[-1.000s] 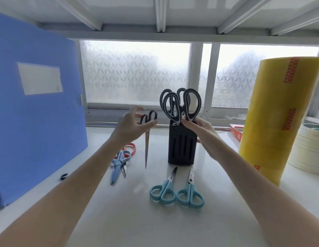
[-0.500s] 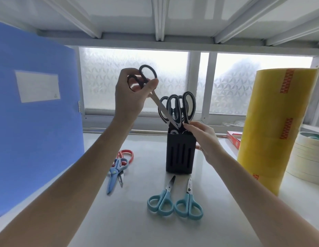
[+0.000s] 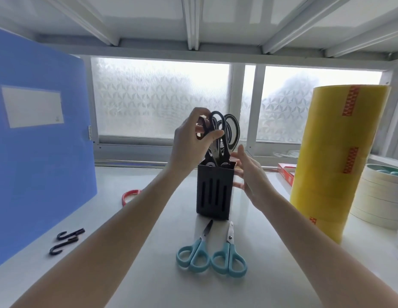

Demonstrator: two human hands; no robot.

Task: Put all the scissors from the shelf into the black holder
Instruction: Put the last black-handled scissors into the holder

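Left hand (image 3: 189, 141) lowered since before, gripping black scissors (image 3: 212, 132) now tip-down inside the black holder (image 3: 214, 192), right hand (image 3: 249, 176) let go, fingers spread beside it, two teal scissors (image 3: 212, 254) unmoved on shelf (image 3: 149, 285)

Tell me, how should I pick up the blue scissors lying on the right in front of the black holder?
Take the right blue scissors by the two handle loops, coming from above on the near side. They lie flat on the shelf with the loops toward the person and the pointed blades aimed at the black holder, so that probably keeps fingers off the sharp end.
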